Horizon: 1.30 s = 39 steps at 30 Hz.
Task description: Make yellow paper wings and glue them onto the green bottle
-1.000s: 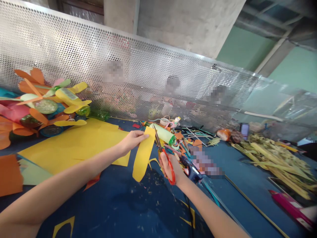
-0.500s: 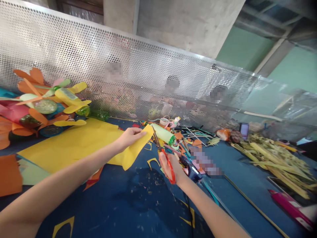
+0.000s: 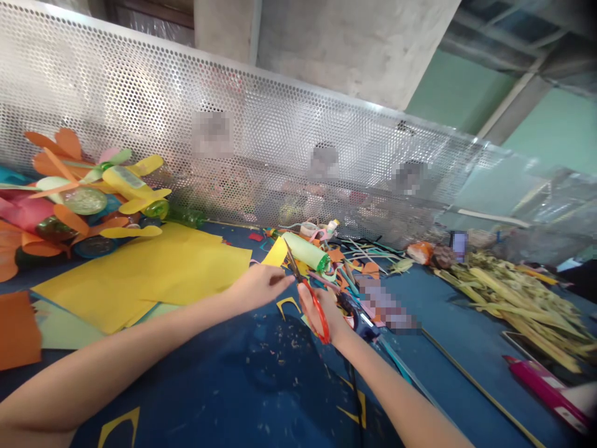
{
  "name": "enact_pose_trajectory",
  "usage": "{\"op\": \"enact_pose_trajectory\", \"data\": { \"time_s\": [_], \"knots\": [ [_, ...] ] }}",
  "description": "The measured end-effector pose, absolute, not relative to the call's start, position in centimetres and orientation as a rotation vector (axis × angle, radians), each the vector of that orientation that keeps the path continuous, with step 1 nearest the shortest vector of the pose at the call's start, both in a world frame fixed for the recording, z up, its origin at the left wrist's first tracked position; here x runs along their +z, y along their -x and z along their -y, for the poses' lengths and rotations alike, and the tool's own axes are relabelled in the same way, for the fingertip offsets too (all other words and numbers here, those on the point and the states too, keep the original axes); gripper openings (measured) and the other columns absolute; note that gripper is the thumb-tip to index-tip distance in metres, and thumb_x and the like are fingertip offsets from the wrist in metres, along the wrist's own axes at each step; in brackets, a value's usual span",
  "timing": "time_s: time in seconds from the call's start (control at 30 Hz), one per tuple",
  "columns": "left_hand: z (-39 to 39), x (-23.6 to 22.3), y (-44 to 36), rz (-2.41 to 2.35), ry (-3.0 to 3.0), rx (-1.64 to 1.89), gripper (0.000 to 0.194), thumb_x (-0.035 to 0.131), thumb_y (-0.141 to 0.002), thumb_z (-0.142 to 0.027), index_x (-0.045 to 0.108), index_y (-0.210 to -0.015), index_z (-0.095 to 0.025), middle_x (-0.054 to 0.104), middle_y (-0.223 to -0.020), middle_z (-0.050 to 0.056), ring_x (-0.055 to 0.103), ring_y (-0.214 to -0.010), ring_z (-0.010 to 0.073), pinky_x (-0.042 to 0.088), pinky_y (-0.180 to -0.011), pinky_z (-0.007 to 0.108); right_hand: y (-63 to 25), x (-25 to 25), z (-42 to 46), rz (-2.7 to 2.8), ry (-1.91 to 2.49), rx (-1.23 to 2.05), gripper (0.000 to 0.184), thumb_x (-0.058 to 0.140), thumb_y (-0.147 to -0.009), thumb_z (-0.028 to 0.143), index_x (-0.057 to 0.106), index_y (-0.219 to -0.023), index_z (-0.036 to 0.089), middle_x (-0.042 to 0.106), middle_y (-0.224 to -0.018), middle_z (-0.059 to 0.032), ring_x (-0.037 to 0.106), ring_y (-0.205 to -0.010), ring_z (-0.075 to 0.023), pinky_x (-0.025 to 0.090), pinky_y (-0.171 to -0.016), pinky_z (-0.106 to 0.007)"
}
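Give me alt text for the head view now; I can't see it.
A person's right hand holds red-handled scissors beside a yellow paper piece near the left hand, over a blue table. Yellow sheets lie at left, near petalled bottles; dry plant strips lie at right.

Two hands, one pair of scissors

legible text: none | navy-blue plastic tool: white label, unreadable | magenta oblong object: pale markings, unreadable
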<state>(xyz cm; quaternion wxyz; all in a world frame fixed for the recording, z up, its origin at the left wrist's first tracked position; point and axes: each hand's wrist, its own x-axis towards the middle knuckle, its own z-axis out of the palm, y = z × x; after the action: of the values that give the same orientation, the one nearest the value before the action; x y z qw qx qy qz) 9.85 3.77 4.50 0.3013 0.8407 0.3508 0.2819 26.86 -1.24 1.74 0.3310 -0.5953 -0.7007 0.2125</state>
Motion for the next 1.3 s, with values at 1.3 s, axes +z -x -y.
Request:
{"op": "enact_pose_trajectory", "data": {
  "time_s": [1.3],
  "knots": [
    [-3.0,4.7,-11.0,-0.655,-1.072,1.333,0.029,0.060,-0.075,-0.035,0.065,-0.086,-0.009,0.071,-0.083,0.012,0.067,-0.073,0.0196,0.053,-0.067,0.027,-24.4,2.2,3.5,1.613,1.178,0.936,0.053,0.028,-0.081,0.064,0.053,-0.077,0.018,0.060,-0.084,-0.0114,0.061,-0.082,-0.0222,0.050,-0.078,-0.035]
  ]
}}
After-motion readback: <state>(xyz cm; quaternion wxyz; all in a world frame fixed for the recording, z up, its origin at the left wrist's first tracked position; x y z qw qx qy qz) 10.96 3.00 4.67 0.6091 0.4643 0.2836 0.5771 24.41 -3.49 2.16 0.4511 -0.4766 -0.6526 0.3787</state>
